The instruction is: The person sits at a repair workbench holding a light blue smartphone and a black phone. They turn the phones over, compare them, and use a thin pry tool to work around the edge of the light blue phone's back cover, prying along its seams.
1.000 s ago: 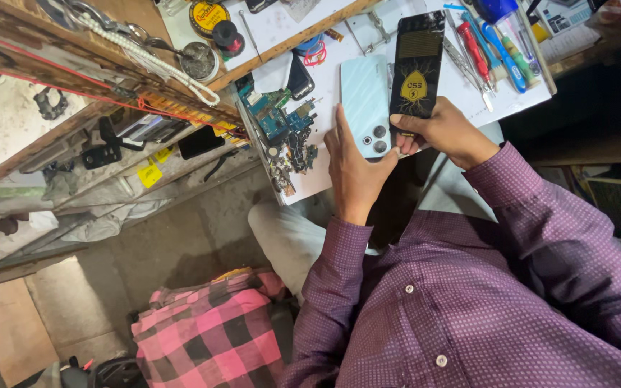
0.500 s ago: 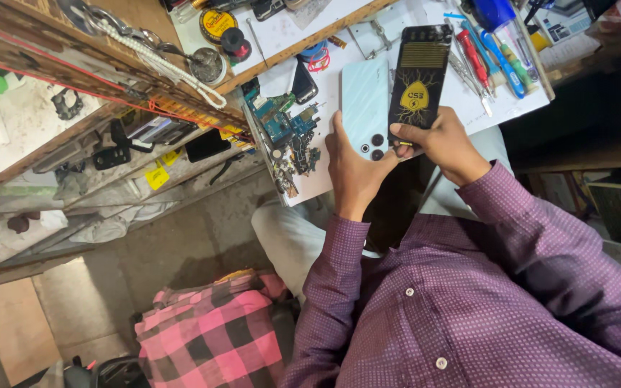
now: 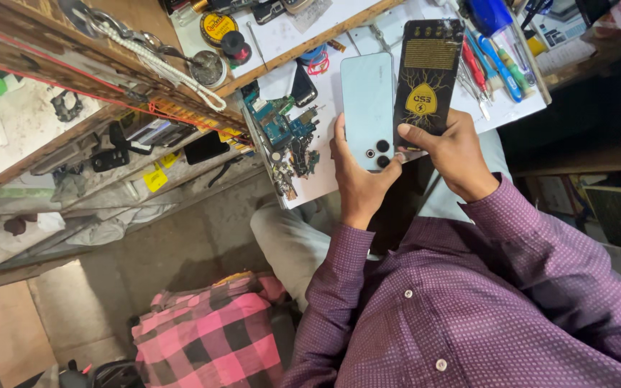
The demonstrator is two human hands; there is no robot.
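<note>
My left hand (image 3: pixel 359 176) grips a pale blue phone (image 3: pixel 367 108) by its lower end, its back with two round camera lenses facing up. My right hand (image 3: pixel 453 152) holds a black flat pack (image 3: pixel 427 75) with a gold pattern and a yellow shield mark, upright right beside the phone. Both are held side by side over the white work tray (image 3: pixel 325 183) on my lap. My sleeves are purple with small dots.
Loose circuit boards and small parts (image 3: pixel 285 136) lie on the tray's left edge. Screwdrivers and pens (image 3: pixel 494 61) lie at the tray's right. A wooden bench (image 3: pixel 109 57) with a tin, tape and tools is on the left. A pink checked cloth (image 3: pixel 213 334) lies below.
Both hands with the phone and the black pack have stayed together; the view has shifted slightly, so they sit a little higher and more to the right in the frame.
</note>
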